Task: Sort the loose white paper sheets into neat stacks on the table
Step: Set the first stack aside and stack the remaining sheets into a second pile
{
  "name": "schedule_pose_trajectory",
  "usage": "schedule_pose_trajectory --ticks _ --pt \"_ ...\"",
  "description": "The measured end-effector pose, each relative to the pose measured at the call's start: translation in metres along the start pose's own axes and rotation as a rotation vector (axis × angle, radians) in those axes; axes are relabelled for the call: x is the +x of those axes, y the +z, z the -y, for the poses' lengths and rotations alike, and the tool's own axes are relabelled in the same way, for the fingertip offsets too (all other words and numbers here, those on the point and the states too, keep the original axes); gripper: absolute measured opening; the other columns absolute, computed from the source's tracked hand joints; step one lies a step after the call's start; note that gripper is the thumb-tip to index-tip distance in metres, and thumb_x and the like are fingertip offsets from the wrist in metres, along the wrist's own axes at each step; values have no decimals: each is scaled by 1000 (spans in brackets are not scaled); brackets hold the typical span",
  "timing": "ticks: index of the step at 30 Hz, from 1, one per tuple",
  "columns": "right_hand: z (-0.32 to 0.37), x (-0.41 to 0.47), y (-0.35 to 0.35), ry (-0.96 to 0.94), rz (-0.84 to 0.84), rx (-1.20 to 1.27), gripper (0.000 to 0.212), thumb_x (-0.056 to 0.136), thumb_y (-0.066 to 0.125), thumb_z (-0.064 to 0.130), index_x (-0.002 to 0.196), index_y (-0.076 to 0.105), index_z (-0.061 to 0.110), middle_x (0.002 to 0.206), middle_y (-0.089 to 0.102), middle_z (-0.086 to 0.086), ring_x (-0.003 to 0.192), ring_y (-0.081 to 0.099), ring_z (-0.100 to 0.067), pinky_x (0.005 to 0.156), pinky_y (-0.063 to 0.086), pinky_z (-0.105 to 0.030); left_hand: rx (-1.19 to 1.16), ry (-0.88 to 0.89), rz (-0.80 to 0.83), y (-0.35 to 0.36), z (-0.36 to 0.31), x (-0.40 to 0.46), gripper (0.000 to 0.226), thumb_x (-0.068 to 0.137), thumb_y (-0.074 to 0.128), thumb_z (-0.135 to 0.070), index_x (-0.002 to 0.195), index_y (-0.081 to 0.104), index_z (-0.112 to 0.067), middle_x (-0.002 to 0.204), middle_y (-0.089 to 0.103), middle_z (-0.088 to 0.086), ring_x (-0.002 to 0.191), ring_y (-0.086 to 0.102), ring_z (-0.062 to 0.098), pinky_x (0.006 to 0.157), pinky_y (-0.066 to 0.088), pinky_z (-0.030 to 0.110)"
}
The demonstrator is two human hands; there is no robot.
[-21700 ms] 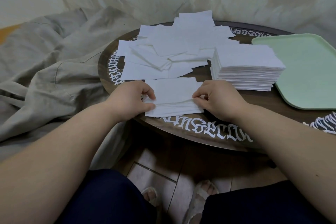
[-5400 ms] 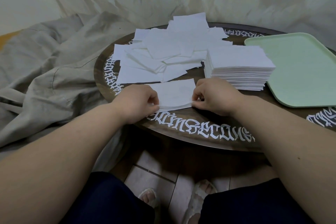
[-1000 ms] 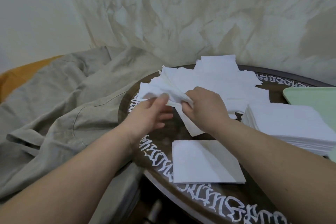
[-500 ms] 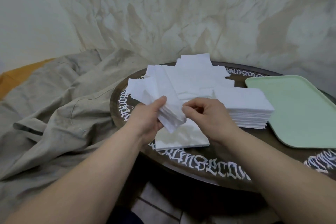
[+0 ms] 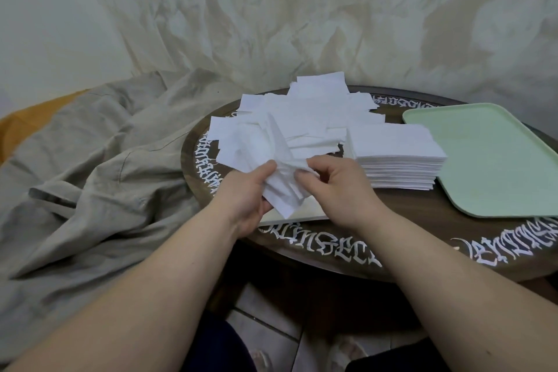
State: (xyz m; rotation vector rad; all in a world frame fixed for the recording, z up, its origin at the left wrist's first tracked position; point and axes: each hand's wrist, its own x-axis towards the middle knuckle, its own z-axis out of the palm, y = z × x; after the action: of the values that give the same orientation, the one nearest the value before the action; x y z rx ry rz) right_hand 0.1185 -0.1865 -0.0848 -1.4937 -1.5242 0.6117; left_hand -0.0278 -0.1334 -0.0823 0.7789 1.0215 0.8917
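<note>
My left hand grips a messy bunch of white paper sheets above the table's near edge, thumb on top. From the right, my right hand pinches the same bunch with its fingertips. Under the bunch a small flat stack lies on the table, mostly hidden by my hands. Loose sheets lie scattered in a pile further back. A tall neat stack stands to the right of my hands.
The round dark wooden table has white lettering around its rim. A pale green tray lies at its right side. Crumpled grey cloth spreads to the left, and a draped sheet hangs behind. My feet show on the tiled floor below.
Both hands lifted a bunch of sheets off the loose pile and brought it toward me over the small flat stack. The view has pulled back slightly.
</note>
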Motion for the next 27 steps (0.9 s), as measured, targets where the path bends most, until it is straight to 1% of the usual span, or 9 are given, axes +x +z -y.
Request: schedule_pose_trajectory --ticks 3,6,9,12,15,17,20,23,27 --pt "2 1 -1 65 5 136 40 88 58 12 52 42 18 48 32 11 52 27 -6 50 23 -20 -19 25 -29 -3 -1 3 29 94 55 -11 120 58 2 109 71 13 97 69 26 75 58 37" --pt "-2 6 2 94 27 142 18 83 60 9 65 63 9 56 44 5 57 36 -9 57 30 -25 -68 28 -17 -6 -2 4 34 94 57 -27 121 59 -6 111 71 9 99 69 25 78 58 39" --pt "-4 8 3 90 43 170 12 82 64 10 81 75 14 71 66 -8 64 54 -19 66 42 -30 -91 53 -46 -11 -6 8 45 92 57 -41 123 58 -8 113 70 7 101 68 25 85 56 44" --pt "-7 9 0 83 57 185 11 84 65 13 82 74 8 71 65 -14 64 54 -20 65 41 -30 -69 92 -93 -14 -6 10 34 92 61 -22 122 59 -7 111 71 8 99 69 24 83 57 44" --pt "-8 11 -1 108 36 238 39 84 65 27 73 58 -10 66 43 -11 64 38 -16 65 34 -30 -65 93 -131 -15 -4 11 30 91 60 -7 121 59 -7 112 70 9 98 68 24 81 57 42" --pt "-8 14 -2 166 -7 396 46 82 64 31 79 54 -14 73 48 -10 71 43 -19 72 47 -40 -82 89 -131 -16 -4 11 28 91 60 -7 119 60 -8 112 70 7 98 68 23 82 56 42" --pt "-4 16 -5 268 -66 645 20 94 54 13 86 65 -3 85 65 -10 80 60 -21 82 54 -41 -109 85 -107 -16 -4 11 17 92 58 -6 109 63 -10 106 71 5 90 69 20 76 58 36" --pt "-2 16 -8 305 -64 775 22 96 50 10 83 67 12 84 72 -1 79 67 -14 78 55 -33 -112 60 -78 -14 -3 9 11 94 55 -6 101 63 -11 96 73 3 82 70 17 62 59 30" --pt "-3 15 -6 308 -38 759 17 94 52 6 90 67 12 91 73 -3 84 68 -18 82 55 -36 -89 32 -44 -13 -3 7 16 98 49 -8 106 62 -11 94 73 2 81 70 16 56 57 27"
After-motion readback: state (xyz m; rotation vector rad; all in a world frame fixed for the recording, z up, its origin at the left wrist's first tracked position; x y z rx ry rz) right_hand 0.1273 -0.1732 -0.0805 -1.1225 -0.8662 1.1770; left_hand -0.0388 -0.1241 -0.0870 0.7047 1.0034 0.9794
